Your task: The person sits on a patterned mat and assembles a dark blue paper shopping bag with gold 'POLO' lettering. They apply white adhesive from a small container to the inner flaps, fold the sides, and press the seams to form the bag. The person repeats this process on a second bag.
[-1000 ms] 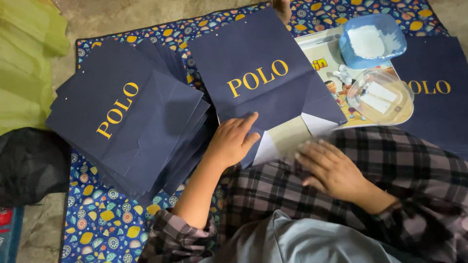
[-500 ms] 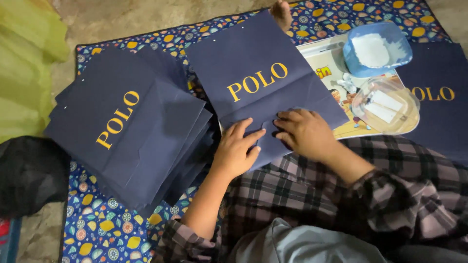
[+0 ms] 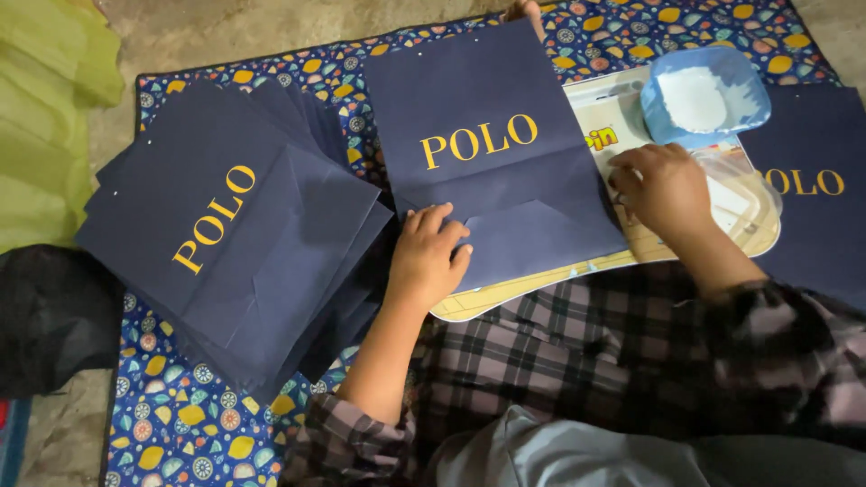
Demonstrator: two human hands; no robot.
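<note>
Navy paper bag [image 3: 492, 171] with gold lettering lies flat in the middle of the scene, its near end folded up into the bottom flaps and resting partly on a pale board [image 3: 559, 275] across the person's lap. Left hand [image 3: 428, 252] is flat on that folded bottom, fingers slightly spread and pressing down on the crease. Right hand [image 3: 663, 189] is off to the right, fingers curled down onto a clear plastic tub [image 3: 753, 203] that sits on the board just near a light blue bowl [image 3: 704, 95] with white stuff in it; can't tell whether it's pinching anything. Honestly, for pressing a fold like this well, I'd say keep the palm weight even and run the fingertips along the crease line rather than poking one spot, so the flaps sit square and don't spring up. Holding the bag steady on the board matters too, since that edge hangs over the lap. To the left there's a fanned stack of finished bags [image 3: 234, 234] on the patterned mat [image 3: 180, 424], another bag [image 3: 816, 194] at the far right edge, some green fabric [image 3: 45, 117] and a black bag [image 3: 50, 316] way left.
</note>
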